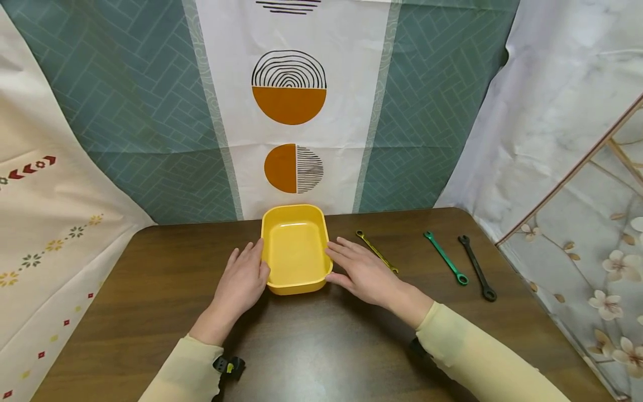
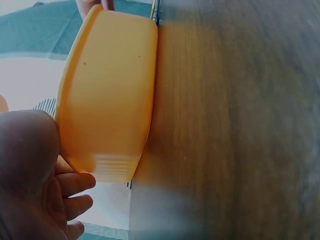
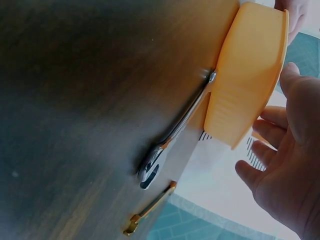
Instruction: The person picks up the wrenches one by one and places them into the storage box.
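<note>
Yellow tray [image 1: 296,251] with ridges [image 2: 114,167] stands between left hand [image 1: 241,282] and right hand [image 1: 365,273].

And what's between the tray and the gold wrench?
A silver wrench, seen in the right wrist view; the head view shows the right hand there.
</note>
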Demonstrator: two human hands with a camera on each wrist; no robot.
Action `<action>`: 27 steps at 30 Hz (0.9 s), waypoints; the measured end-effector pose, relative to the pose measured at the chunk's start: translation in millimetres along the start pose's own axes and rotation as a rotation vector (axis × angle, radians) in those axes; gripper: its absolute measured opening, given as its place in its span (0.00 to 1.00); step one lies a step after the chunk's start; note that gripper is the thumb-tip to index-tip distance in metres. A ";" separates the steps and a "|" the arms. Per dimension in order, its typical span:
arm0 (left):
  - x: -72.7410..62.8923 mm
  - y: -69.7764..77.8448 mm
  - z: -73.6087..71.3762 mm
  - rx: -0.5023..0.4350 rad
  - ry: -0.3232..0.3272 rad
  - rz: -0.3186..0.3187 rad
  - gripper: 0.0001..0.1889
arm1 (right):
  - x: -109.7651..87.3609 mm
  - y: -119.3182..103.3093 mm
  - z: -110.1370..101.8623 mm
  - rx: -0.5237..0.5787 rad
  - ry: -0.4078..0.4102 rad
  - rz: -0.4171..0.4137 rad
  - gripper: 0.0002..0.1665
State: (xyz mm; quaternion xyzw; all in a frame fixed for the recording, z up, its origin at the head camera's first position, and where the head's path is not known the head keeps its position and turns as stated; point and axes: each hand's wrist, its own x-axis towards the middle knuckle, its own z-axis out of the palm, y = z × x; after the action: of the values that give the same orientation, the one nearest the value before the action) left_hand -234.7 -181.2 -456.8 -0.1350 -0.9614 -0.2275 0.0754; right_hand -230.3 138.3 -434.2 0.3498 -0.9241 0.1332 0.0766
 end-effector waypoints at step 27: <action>-6.4 -0.4 -4.6 0.044 0.005 0.018 0.32 | -6.6 6.7 -1.0 0.026 -0.036 -0.045 0.44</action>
State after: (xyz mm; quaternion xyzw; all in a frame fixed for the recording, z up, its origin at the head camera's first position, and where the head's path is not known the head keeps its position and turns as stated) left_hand -228.4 -185.1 -454.2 -0.1414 -0.9648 -0.2059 0.0829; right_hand -229.8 147.5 -436.1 0.3738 -0.9155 0.1370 0.0583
